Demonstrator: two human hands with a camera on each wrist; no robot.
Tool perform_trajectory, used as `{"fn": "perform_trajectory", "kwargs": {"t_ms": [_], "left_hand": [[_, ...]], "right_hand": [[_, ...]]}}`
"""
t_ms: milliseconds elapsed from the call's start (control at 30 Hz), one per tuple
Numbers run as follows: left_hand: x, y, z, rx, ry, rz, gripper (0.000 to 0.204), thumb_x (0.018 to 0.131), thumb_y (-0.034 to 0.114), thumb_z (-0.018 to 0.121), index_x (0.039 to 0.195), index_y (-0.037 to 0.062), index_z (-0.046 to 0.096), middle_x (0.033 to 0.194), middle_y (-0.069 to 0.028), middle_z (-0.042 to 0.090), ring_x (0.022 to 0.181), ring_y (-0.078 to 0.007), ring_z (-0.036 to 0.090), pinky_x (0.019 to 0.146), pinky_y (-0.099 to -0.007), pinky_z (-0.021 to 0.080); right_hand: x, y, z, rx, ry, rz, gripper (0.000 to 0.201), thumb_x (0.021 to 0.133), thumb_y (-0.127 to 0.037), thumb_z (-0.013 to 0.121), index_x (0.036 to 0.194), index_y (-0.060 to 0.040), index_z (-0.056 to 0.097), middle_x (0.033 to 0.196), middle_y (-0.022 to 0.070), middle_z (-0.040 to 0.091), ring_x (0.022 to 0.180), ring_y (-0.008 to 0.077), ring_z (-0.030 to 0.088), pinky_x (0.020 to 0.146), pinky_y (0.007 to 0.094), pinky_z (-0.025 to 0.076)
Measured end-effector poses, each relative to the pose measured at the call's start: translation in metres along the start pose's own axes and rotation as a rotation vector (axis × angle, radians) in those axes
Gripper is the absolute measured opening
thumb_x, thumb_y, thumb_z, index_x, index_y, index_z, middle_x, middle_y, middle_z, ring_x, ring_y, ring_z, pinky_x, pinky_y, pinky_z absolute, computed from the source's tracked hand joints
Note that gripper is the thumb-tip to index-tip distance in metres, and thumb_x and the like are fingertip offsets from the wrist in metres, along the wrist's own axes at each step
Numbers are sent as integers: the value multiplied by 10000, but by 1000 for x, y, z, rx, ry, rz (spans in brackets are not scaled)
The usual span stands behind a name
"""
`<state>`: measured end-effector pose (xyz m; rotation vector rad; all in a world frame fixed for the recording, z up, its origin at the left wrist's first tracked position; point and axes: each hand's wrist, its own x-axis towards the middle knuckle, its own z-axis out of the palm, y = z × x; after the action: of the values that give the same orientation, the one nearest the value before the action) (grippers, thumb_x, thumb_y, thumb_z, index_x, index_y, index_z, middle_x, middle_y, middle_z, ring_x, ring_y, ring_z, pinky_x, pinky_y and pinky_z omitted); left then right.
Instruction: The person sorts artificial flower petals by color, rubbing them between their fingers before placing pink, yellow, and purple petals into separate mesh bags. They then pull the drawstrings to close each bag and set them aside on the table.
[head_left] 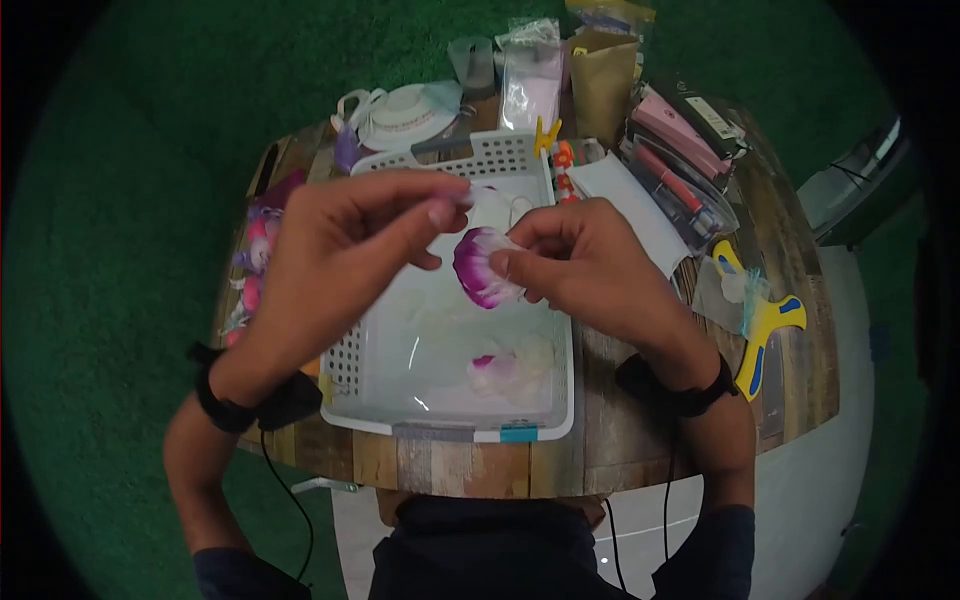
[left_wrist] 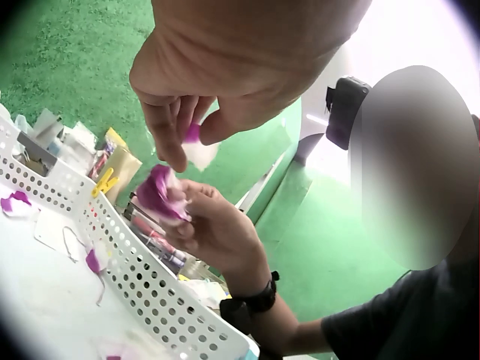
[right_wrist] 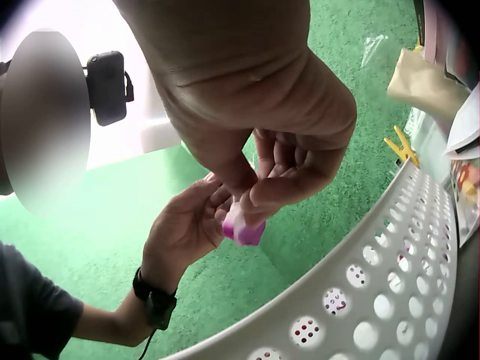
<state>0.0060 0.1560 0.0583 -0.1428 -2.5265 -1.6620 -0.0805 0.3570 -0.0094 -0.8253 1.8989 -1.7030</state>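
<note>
Above a white perforated basket (head_left: 420, 335), both hands are raised close together. My right hand (head_left: 605, 270) pinches the pale base of a cluster of purple-and-white petals (head_left: 478, 268) between thumb and fingers. The left hand (head_left: 340, 250) is just to its left, its thumb and fingertips pinching a single petal (left_wrist: 201, 154), purple at one end and whitish at the other. In the left wrist view that petal hangs beside the cluster. More petals (head_left: 512, 368), white with a purple tip, lie on the basket floor near its front right.
A yellow clip (head_left: 546, 135) grips the basket's far right corner. Behind are a white round lid-like item (head_left: 410, 115) and a brown paper pouch (head_left: 604, 85). Pens in a clear case (head_left: 680, 185) and a yellow-blue tool (head_left: 770, 330) are at right. Colourful small items (head_left: 255, 250) line the left.
</note>
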Motion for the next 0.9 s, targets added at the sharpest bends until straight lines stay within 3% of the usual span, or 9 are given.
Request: {"fn": "perform_trajectory", "kwargs": {"t_ms": [133,167,200,267,400,467,500,567,900], "left_hand": [[-14,2,16,60,-31,23,301,968,66,587,1257,-13,616,1175,-118,674,973,-139,646,771,-287,577],[-15,-2,20,147,35,76,256,910,38,645,1162,-2,670,916,-80,707,748,-103,643,618,-240,530],[-12,0,20,150,29,83,256,910,38,645,1162,-2,670,916,-80,707,748,-103,643,618,-240,530],[-9,6,18,517,5,411,130,863,13,688,991,-8,701,783,-94,663,644,-122,617,516,-246,478],[-1,15,21,490,147,357,94,791,1,746,857,2,679,750,-88,603,646,-155,584,499,-273,439],[0,21,15,1060,291,724,168,717,12,793,821,9,662,815,-64,565,751,-187,566,583,-291,439],[0,18,16,1176,325,852,227,601,1,729,809,8,640,869,-85,579,797,-246,572,560,-317,454],[-2,14,22,1254,324,959,260,561,29,674,815,-6,634,889,-102,580,799,-254,584,578,-321,477],[-13,8,31,1090,87,718,255,654,4,692,905,-26,657,949,-93,607,844,-247,595,588,-316,496]], "right_hand": [[2,2,5,170,189,-36,178,896,-143,670,862,30,696,677,13,650,590,57,595,516,215,446],[3,3,4,166,200,-43,178,896,-143,670,862,30,696,677,13,650,590,57,595,516,215,446],[3,5,4,203,197,-65,182,905,-153,670,882,26,696,693,12,656,599,58,605,517,212,453],[3,5,5,248,199,-88,187,915,-163,671,901,22,696,708,10,663,608,60,615,518,209,459],[0,5,2,265,141,-42,189,923,-188,688,909,0,697,739,7,668,624,52,611,527,204,474],[-1,3,6,283,98,-39,190,927,-188,676,908,-1,699,724,4,665,618,53,616,519,209,473],[-4,-1,8,350,34,32,193,931,-191,673,916,0,697,735,8,669,624,54,617,523,206,479],[-6,-4,15,424,-33,101,196,935,-193,670,924,1,694,745,11,673,631,54,618,527,203,484],[-9,-1,18,572,64,-9,216,939,-217,677,959,-2,694,794,24,682,658,63,624,557,204,494]]}}
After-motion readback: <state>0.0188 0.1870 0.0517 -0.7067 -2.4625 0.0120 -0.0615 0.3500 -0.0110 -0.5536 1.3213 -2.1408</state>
